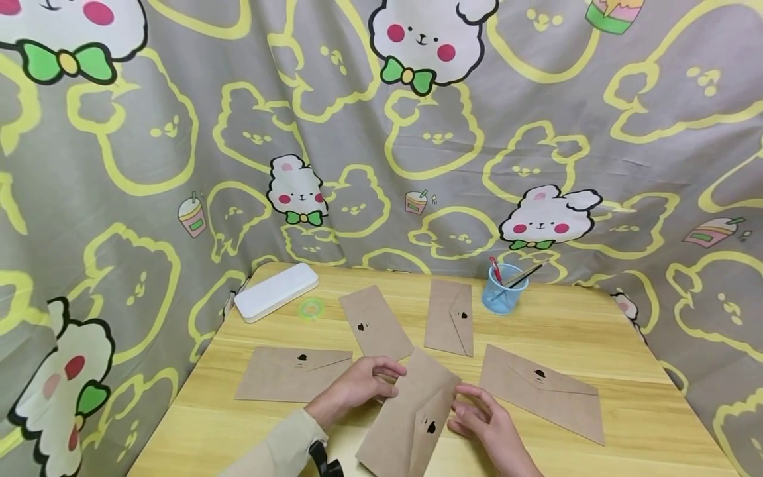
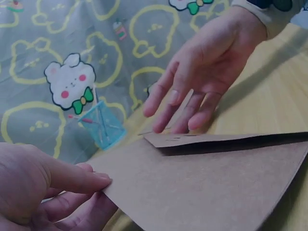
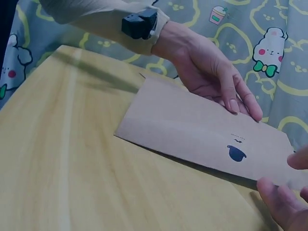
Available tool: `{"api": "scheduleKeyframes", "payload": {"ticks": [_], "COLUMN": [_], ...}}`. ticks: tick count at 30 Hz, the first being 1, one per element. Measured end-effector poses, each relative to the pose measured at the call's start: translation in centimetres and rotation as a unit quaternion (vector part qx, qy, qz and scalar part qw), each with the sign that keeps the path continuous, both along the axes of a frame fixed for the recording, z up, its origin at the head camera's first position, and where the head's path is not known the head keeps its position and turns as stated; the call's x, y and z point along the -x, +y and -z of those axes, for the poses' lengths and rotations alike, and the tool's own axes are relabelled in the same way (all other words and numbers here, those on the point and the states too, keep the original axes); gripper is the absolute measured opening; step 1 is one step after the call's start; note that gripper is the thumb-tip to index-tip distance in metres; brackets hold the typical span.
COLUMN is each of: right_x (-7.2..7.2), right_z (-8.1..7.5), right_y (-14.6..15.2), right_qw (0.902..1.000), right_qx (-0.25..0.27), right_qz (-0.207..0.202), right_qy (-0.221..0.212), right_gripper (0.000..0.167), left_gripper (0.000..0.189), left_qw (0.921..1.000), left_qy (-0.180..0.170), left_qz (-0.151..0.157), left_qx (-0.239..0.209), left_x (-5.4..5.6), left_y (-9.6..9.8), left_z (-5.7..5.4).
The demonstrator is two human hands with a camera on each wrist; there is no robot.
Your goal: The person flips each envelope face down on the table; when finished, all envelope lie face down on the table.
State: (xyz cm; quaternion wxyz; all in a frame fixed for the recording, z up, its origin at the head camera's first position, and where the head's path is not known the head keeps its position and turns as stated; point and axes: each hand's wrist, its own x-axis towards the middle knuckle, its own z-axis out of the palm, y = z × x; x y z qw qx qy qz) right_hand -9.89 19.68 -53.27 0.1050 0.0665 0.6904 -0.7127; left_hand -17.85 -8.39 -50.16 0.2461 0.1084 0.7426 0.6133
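Note:
A brown paper envelope point(image 1: 401, 409) with a printed black hat and moustache is held tilted above the table, near its front. My left hand point(image 1: 357, 389) pinches its left edge between thumb and fingers; the left wrist view shows that thumb point(image 2: 89, 180) lying on the paper. At the opposite edge is my right hand point(image 1: 485, 424), its fingers loosely spread. In the left wrist view the right hand point(image 2: 207, 72) has no grip on the envelope point(image 2: 192, 178); whether a fingertip touches it is unclear. The flap stands slightly raised there.
More brown envelopes lie around: one at left point(image 1: 280, 374), one behind point(image 1: 377, 323), one upright-set at the back point(image 1: 444, 318), one at right point(image 1: 542, 391). Behind them are a white case point(image 1: 277, 291), a greenish ring-shaped item point(image 1: 311, 308) and a blue pen cup point(image 1: 503, 295).

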Motion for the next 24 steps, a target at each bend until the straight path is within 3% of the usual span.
{"api": "scheduleKeyframes", "payload": {"ticks": [5,14,24], "right_x": [0.7,1.6,2.4], "right_z": [-0.3,-1.1,-1.3], "right_y": [0.2,0.0,1.6], "right_qw": [0.9998,0.9953,0.9926], "right_qx": [0.008,0.027,0.038], "right_qz": [0.018,0.091,0.114], "right_qy": [0.000,-0.020,-0.014], "right_gripper": [0.054,0.038,0.039], "left_gripper": [0.037,0.035,0.039], "left_qw": [1.0000,0.9998,0.9995], "left_qy": [-0.003,-0.008,-0.014], "left_qz": [0.002,0.018,0.025], "left_qx": [-0.004,-0.005,-0.011], "left_x": [0.1,0.2,-0.4], "left_y": [-0.1,0.1,-1.2], "left_z": [0.1,-0.1,0.4]}}
